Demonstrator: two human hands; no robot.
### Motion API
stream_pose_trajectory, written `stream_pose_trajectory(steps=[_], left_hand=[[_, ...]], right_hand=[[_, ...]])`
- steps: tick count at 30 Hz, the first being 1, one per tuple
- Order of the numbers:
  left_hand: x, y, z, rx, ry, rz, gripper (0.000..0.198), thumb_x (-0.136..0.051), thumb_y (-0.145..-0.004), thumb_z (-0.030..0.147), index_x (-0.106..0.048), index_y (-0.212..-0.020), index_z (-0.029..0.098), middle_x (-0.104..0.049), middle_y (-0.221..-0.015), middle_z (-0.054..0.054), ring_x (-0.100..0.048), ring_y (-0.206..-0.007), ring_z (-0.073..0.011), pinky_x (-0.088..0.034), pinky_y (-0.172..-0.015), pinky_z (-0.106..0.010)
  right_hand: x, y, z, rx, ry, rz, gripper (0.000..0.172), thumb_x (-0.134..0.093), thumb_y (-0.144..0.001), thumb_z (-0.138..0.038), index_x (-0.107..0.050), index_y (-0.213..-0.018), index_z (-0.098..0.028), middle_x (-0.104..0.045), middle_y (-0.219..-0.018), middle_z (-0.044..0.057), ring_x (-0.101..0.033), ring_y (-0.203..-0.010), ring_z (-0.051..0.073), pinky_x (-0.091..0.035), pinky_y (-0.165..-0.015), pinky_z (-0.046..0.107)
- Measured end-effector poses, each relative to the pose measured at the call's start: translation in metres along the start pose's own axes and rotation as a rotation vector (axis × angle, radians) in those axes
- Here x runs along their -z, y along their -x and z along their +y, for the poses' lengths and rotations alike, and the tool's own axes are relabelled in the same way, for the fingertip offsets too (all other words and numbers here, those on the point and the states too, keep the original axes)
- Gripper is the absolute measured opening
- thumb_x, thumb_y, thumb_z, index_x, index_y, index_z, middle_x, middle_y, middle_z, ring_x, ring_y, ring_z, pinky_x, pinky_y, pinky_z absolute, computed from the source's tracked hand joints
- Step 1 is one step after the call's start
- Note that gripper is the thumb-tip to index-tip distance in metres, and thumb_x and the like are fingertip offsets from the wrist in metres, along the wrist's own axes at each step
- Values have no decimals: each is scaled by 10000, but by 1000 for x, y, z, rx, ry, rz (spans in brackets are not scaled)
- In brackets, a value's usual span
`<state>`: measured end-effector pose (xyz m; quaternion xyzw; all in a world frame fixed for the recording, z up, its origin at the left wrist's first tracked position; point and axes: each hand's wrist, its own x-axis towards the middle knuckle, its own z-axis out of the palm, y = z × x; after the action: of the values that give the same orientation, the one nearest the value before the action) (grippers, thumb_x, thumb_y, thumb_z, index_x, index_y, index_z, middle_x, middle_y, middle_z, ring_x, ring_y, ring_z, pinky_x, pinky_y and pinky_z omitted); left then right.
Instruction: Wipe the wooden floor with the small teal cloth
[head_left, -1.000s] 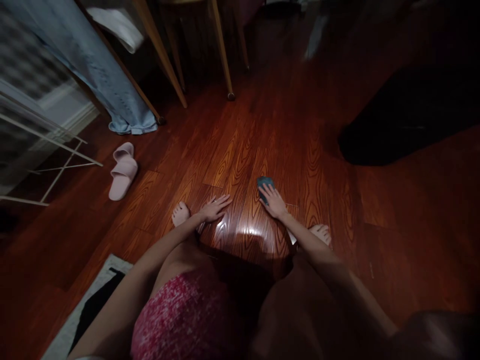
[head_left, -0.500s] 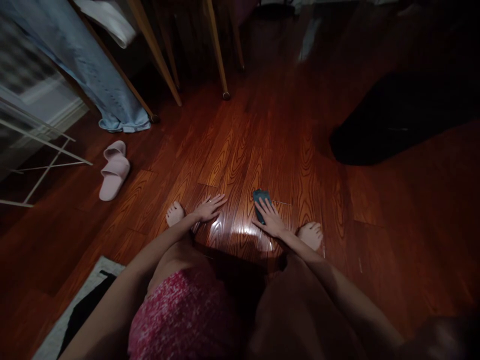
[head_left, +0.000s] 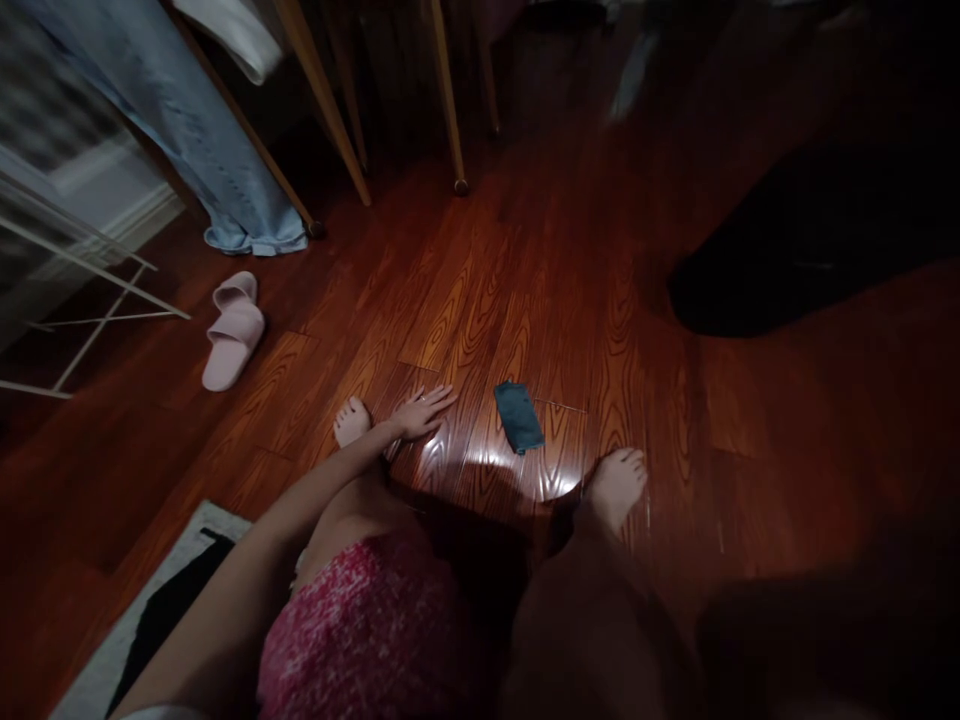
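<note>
My left hand (head_left: 424, 411) lies flat on the red wooden floor (head_left: 525, 290) with its fingers spread, holding nothing. A small folded teal cloth (head_left: 518, 417) rests on the floor just to its right, untouched. My right hand is out of view. My bare feet (head_left: 351, 421) (head_left: 615, 485) stand on the floor at either side of the cloth, and my knees fill the bottom of the picture.
A pink slipper (head_left: 232, 331) lies at the left near a white wire rack (head_left: 82, 300). Wooden chair legs (head_left: 450, 110) and hanging blue fabric (head_left: 217, 160) stand at the back. A dark shape (head_left: 795, 250) lies at the right, and a grey mat (head_left: 142, 630) at bottom left.
My right hand has let go of the teal cloth and drawn back out of view. The cloth stays on the floor, and my left hand has not moved.
</note>
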<state>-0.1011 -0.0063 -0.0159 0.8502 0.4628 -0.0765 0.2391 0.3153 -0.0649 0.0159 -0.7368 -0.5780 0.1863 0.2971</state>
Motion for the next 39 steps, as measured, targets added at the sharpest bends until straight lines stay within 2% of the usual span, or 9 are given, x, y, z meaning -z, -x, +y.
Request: stream_pose_trajectory(steps=[2,3,5,8,12,20,26,39], left_hand=[[0,0,0,3,-7,-1,704,-398,-1045,364,-56,-1659,338,-60,-1726,-35,-83,-1581,-273,-76,-1249,-557],[-1,1,-1,3,-11,2,706,-400,-1043,360,-56,-1659,338,-61,-1726,-35,-82,-1581,-273,-81,-1249,-556],[-1,0,-1,-1,-20,6,708,-398,-1043,359,-48,-1659,342,-60,-1726,-34,-77,-1582,-270,-91,-1248,-555],[-2,0,-2,-5,-30,-4,728,-409,-1041,362,-20,-1656,353,-53,-1727,-31,-76,-1582,-269,-103,-1244,-562],[-3,-1,-1,-7,-24,-4,735,-418,-1038,348,-23,-1658,340,-53,-1727,-42,-74,-1582,-276,-91,-1243,-570],[-2,-2,1,17,-18,-16,725,-429,-1026,327,-77,-1660,318,-63,-1726,-46,-69,-1583,-269,-72,-1245,-572],[-5,-3,-1,14,-24,-1,723,-425,-1030,342,-67,-1658,335,-72,-1726,-39,-71,-1583,-267,-78,-1244,-575],[-3,-2,1,14,-21,0,726,-431,-1023,324,-80,-1659,322,-72,-1725,-50,-71,-1582,-272,-78,-1244,-576]], right_hand=[[-15,11,20,-177,288,77,563,-171,-941,-36,-461,-1419,36,-487,-1387,411,-532,-1283,453,-374,-1020,615],[-21,13,26,-210,385,97,544,-178,-942,-37,-491,-1377,59,-507,-1355,424,-559,-1240,453,-394,-1001,583],[-30,14,33,-220,603,94,522,-203,-948,-39,-522,-1351,52,-550,-1327,397,-608,-1168,413,-433,-963,493],[-35,11,39,-165,724,88,513,-240,-938,-30,-535,-1348,63,-580,-1295,383,-640,-1102,391,-448,-922,449],[-35,8,43,-184,722,85,524,-265,-925,-29,-528,-1363,83,-581,-1291,392,-640,-1090,405,-448,-898,461],[-33,10,35,-197,681,86,563,-310,-883,-24,-553,-1390,-11,-575,-1320,373,-646,-1090,408,-454,-882,486],[-34,10,42,-149,737,113,526,-231,-932,-39,-568,-1330,28,-601,-1279,376,-658,-1035,385,-471,-857,460],[-41,7,49,-190,736,133,474,-251,-961,-60,-578,-1295,17,-609,-1283,337,-649,-1029,342,-470,-878,426]])
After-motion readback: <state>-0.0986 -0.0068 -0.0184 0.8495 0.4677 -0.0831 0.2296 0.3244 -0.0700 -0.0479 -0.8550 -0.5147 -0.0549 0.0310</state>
